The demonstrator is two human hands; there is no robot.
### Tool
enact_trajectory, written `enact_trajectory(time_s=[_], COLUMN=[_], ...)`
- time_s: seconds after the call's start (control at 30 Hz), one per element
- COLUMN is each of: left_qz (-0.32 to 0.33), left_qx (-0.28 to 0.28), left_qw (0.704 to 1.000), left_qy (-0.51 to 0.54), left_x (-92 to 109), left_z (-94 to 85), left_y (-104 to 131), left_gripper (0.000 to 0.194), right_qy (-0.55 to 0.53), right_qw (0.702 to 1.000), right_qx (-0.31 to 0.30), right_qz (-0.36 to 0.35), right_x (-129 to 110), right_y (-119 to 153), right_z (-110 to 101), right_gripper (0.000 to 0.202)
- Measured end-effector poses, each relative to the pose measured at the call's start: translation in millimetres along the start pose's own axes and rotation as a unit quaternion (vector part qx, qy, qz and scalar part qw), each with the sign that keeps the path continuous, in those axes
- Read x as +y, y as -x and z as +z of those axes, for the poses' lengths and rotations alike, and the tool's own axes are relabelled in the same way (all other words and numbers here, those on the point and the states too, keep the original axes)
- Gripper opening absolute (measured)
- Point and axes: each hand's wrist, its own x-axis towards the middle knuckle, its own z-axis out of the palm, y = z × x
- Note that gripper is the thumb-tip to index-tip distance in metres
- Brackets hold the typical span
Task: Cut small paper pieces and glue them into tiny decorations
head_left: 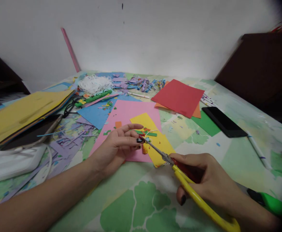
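My right hand (203, 180) grips a pair of scissors (188, 183) with one yellow and one red handle. The blades point up and left, and their tips reach the fingertips of my left hand (124, 140). That hand is pinched, thumb against fingers; what lies between them is too small to make out. A small red-orange fringed paper piece (144, 149) shows just below the fingertips; I cannot tell whether it is held. Under the hands lie a pink sheet (136, 111) and a yellow paper piece (143, 120), with green and orange paper scraps (152, 133) on top.
Red sheet (179, 96), black phone (224, 121) and a marker (258, 149) lie to the right. At the left are stacked yellow sheets (27, 109), a white device with a cable (15, 161) and purple paper shreds (70, 141). White string (95, 83) is heaped at the back near the wall.
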Motion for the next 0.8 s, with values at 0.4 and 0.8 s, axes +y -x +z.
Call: enact_trajectory(time_s=[0.4,0.8], left_qz=[0.0,0.044], left_qx=[-0.019,-0.022], left_qw=[1.0,0.998], left_qy=[0.002,-0.033], left_x=[-1.4,-2.8], left_z=[0.6,-3.7], left_y=[1.0,-1.2], left_gripper=[0.043,0.042], right_qy=[0.02,0.067], right_qw=[0.999,0.996], right_qx=[0.024,0.035], right_qz=[-0.028,-0.047], right_x=[0.5,2.0], right_y=[0.5,-1.2], right_z=[0.1,-1.8], right_gripper=[0.028,0.03])
